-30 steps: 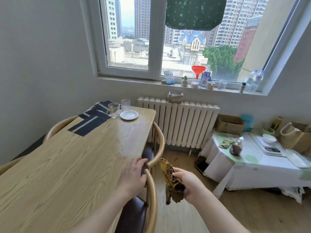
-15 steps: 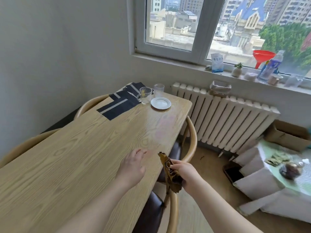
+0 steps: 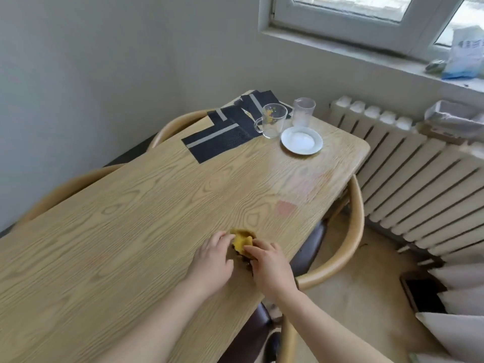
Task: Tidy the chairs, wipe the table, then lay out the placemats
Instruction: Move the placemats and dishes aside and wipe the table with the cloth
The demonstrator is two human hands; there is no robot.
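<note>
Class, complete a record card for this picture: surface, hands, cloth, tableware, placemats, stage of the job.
surface: wooden table
cloth: yellow, bunched on the table
right hand: grips the cloth
left hand: touches the cloth, grip unclear
tableware: glass mug, tumbler, white plate, far end
placemats: dark, piled beside the mug, not laid out

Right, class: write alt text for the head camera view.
The left hand and right hand hold a bunched yellow cloth on a wooden table. At the far end lie dark placemats, a glass mug, a clear cup and a white saucer.
</note>
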